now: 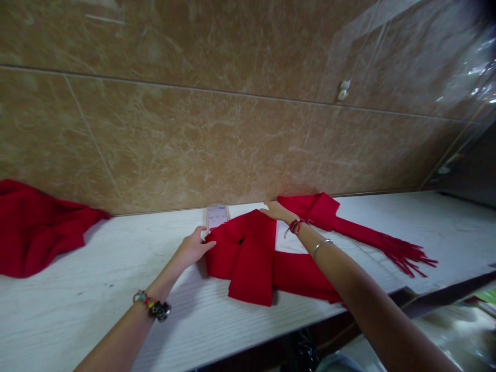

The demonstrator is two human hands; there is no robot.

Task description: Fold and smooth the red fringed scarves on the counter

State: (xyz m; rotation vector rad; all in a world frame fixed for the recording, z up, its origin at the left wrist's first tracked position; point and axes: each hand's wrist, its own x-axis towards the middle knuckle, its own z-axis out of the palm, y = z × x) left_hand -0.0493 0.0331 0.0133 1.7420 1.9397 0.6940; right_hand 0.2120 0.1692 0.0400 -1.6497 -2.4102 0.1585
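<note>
A red scarf (253, 258) lies folded over itself on the white tabletop, one band crossing another and a length running off to the right. At its left edge, my left hand (195, 246) grips the cloth, thumb lying over the top and the other fingers partly hidden. My right hand (278, 211) holds the upper fold, fingertips at the cloth's top corner. Part of the scarf passes behind my right forearm. Just behind the fold, against the wall, is a small printed paper slip (217, 216), its lower part covered by the cloth.
Another red scarf piece (315, 209) with a fringed end (406, 253) lies behind and right of my right hand. More red cloth (39, 230) is heaped at the left. A tiled wall (201, 144) borders the white table (116, 268). Plastic-wrapped items (457, 330) sit below the front edge.
</note>
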